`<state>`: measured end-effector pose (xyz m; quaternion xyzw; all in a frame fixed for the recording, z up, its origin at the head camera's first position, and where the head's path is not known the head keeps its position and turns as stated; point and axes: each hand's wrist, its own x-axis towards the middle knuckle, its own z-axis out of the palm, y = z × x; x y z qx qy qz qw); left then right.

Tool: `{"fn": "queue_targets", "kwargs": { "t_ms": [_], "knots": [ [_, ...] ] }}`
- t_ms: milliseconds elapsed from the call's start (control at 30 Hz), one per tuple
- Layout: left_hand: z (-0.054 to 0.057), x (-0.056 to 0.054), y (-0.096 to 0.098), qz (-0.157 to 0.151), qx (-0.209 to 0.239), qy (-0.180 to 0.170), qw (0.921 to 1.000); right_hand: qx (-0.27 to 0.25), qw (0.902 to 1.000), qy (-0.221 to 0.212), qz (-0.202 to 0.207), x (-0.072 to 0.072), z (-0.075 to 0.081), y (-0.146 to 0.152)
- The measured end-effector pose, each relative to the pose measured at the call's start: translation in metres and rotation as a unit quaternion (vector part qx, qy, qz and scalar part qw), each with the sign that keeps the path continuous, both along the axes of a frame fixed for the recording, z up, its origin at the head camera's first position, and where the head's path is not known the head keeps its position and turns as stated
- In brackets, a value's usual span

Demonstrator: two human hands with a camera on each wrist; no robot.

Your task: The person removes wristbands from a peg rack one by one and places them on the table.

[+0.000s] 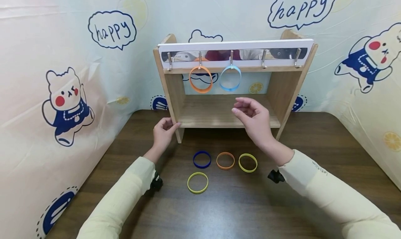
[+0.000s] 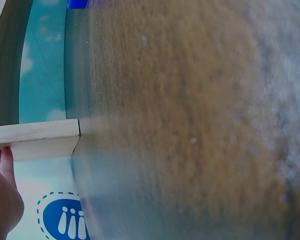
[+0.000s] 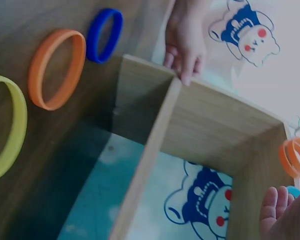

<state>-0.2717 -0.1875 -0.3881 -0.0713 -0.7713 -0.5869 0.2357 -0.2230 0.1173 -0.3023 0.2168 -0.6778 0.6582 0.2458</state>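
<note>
While L hand [image 1: 163, 132] grips wooden rack [image 1: 208, 110] by its L side panel, thumb at front edge, R hand [image 1: 255, 118] is empty, thumb & fingertips apart, in front of rack. Lt-blue ring [image 1: 230, 89] hangs just above R hand, slightly L; hung orange ring [image 1: 201, 91] further L, approx same height. Below L hand's grip, to its R, on table [image 1: 232, 207]: dk-blue ring [image 1: 202, 167] nearest, then loose orange ring [image 1: 225, 168], 1st yellow ring [image 1: 248, 171]; 2nd yellow ring [image 1: 197, 192] nearer camera.

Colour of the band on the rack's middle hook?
Light blue; the band shows best in the head view.
</note>
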Motion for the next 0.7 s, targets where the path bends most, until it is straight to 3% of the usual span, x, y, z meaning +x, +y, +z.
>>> {"fn": "queue_targets", "kwargs": {
  "t_ms": [400, 700],
  "knots": [
    [0.0, -0.001, 0.0, 0.002, 0.001, 0.001, 1.0, -0.065, 0.9969, 0.029, -0.033, -0.012, 0.019, 0.002],
    [0.001, 0.001, 0.0, 0.006, -0.006, -0.005, 0.9999, -0.09, 0.9948, 0.009, -0.047, -0.023, 0.029, 0.0]
  ]
}}
